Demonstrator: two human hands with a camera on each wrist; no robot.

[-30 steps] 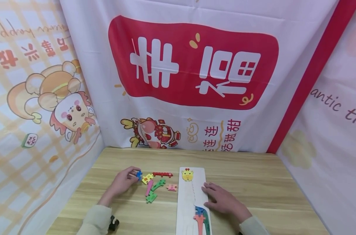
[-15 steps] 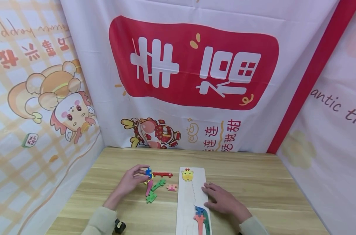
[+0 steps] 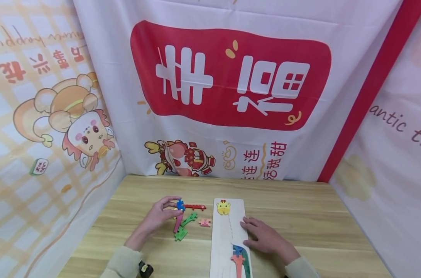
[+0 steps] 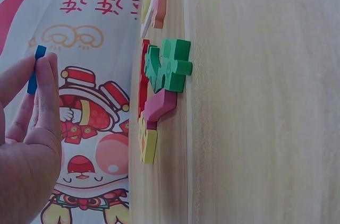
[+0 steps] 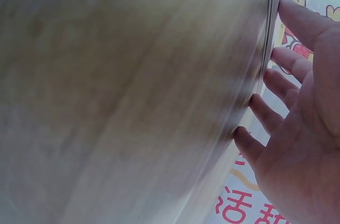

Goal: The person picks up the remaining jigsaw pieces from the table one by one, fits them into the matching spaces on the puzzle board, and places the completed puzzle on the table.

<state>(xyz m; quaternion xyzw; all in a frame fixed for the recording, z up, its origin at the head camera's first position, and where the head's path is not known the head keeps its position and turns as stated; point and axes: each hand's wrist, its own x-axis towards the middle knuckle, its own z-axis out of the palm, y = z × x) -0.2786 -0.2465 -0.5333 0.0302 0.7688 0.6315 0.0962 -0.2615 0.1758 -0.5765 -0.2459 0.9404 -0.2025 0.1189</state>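
Note:
Between thumb and fingers, my left hand (image 3: pixel 157 215) pinches a blue puzzle piece (image 4: pixel 35 70), held up above the table over the loose pieces. My right hand (image 3: pixel 267 237) has its fingers spread, with the fingertips touching the right edge of a pale wooden puzzle board (image 3: pixel 221 235). Set in the board are a yellow giraffe head (image 3: pixel 223 208) at the far end and blue, green and orange pieces (image 3: pixel 238 264) at the near end. In the right wrist view the fingertips rest along the board's thin edge.
Left of the board lie a red piece (image 3: pixel 195 207), a pink piece (image 3: pixel 178 223), two green pieces (image 3: pixel 180 234), and a salmon piece (image 3: pixel 205 222). A yellow piece (image 4: pixel 147 144) is mostly hidden by the left hand in the head view. Printed cloth (image 3: pixel 231 154) hangs behind the table.
My left hand has lifted the blue piece and carried it rightward over the yellow piece. The right hand has stayed at the board's edge. The head view shifted slightly.

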